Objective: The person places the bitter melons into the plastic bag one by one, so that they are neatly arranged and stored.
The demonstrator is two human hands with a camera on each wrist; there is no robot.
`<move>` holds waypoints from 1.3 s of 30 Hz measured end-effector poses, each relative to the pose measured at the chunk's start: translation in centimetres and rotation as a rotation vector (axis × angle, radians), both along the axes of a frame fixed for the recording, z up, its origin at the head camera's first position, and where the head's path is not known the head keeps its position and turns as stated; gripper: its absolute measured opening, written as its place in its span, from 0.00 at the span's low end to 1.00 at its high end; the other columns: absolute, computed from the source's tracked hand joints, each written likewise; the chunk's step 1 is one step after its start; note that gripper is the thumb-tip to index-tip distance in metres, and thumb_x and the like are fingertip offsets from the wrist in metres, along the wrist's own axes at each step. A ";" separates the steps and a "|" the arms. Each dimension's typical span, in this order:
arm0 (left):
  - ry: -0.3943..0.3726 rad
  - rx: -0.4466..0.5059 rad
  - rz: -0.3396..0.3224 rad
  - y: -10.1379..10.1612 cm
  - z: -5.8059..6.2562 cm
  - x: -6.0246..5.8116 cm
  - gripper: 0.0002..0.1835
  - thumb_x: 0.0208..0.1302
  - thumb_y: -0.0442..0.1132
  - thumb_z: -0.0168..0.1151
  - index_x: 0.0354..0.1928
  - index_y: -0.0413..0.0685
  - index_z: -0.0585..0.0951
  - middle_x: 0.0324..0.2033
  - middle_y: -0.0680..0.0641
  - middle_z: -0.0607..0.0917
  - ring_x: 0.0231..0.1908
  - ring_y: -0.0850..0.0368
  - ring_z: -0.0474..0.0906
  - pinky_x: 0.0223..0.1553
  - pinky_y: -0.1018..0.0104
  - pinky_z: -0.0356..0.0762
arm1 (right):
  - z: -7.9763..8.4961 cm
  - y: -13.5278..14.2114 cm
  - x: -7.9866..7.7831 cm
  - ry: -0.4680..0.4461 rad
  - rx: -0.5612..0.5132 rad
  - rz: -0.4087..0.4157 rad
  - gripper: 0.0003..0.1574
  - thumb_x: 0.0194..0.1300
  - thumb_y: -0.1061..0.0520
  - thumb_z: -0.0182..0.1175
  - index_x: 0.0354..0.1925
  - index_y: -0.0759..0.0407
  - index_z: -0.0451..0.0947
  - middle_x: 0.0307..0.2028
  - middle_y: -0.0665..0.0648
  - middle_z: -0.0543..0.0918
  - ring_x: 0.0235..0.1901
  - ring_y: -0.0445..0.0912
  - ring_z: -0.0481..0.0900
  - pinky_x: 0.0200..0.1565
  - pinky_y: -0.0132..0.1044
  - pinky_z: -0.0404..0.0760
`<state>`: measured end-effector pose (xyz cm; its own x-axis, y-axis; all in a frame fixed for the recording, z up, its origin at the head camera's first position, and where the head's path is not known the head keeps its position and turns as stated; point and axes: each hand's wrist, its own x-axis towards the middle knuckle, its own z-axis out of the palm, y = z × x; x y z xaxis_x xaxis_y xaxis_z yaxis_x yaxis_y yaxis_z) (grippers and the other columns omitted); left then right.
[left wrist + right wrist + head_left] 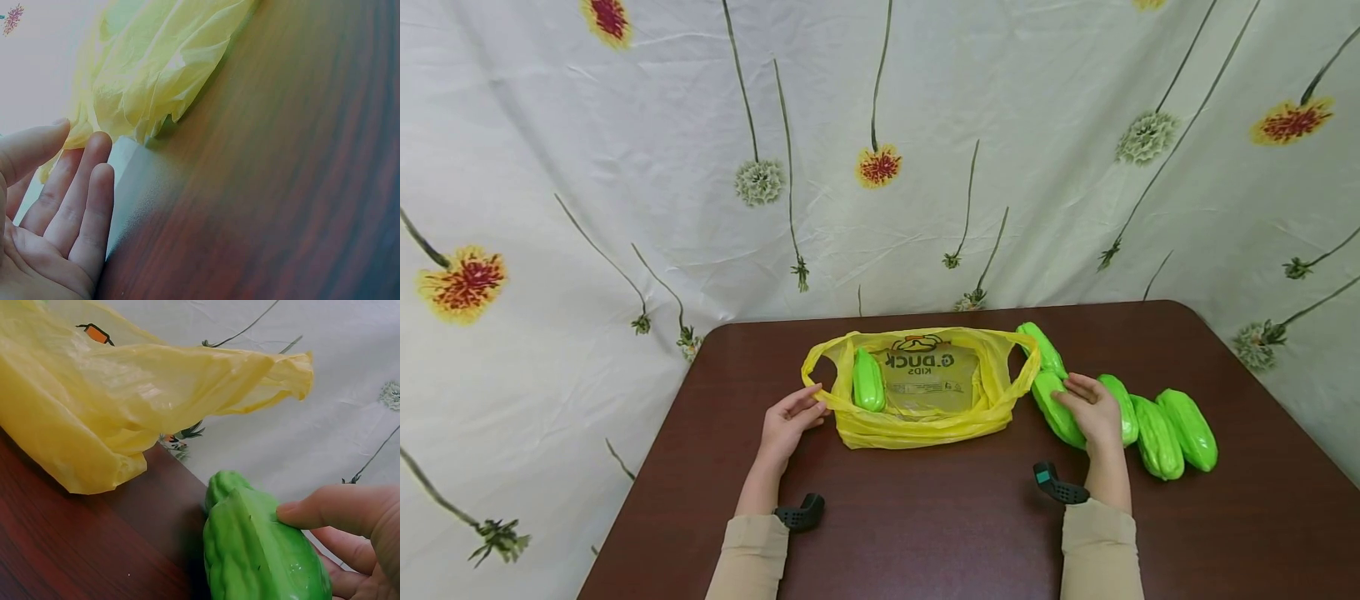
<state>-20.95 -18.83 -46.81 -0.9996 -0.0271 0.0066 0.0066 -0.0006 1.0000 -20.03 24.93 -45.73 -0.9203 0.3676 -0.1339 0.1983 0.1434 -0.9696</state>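
A yellow plastic bag (925, 429) with dark print lies with its mouth spread, and one green ridged gourd (868, 382) is inside at its left. My left hand (790, 421) pinches the bag's left handle between thumb and fingers; in the left wrist view the yellow film (147, 81) runs up from the fingertips. Right of the bag, my right hand (1093, 408) holds a shiny green gourd (256, 544), thumb on its near side and fingers partly hidden behind it. The bag's right handle (275, 375) stands up apart from this hand.
More green gourds lie on the dark brown table (925, 533): one gourd (1041, 346) behind the right handle, and several to the right, including an outer gourd (1187, 429). A flower-printed cloth (700, 167) hangs behind the table.
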 end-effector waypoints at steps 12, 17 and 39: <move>0.018 -0.002 0.022 -0.6 -2.4 -1.3 0.23 0.60 0.34 0.64 0.58 0.37 0.76 0.37 0.44 0.84 0.35 0.57 0.84 0.41 0.65 0.81 | 1.2 -0.3 0.2 0.018 -0.098 -0.079 0.35 0.61 0.54 0.64 0.63 0.60 0.65 0.49 0.46 0.75 0.43 0.32 0.70 0.48 0.25 0.71; 0.055 0.001 0.020 -0.5 -2.5 -1.2 0.23 0.59 0.34 0.65 0.57 0.35 0.76 0.36 0.46 0.84 0.34 0.57 0.84 0.40 0.65 0.81 | 1.8 -0.5 0.3 0.047 -0.151 -0.133 0.27 0.60 0.55 0.65 0.57 0.52 0.70 0.49 0.46 0.75 0.45 0.33 0.70 0.52 0.30 0.70; 0.058 0.000 0.015 -0.6 -2.7 -1.3 0.24 0.59 0.34 0.65 0.57 0.34 0.75 0.35 0.46 0.84 0.34 0.57 0.84 0.39 0.65 0.82 | 4.9 -2.2 1.0 0.296 -0.355 -0.286 0.22 0.53 0.62 0.69 0.48 0.56 0.78 0.42 0.49 0.80 0.44 0.38 0.75 0.42 0.22 0.73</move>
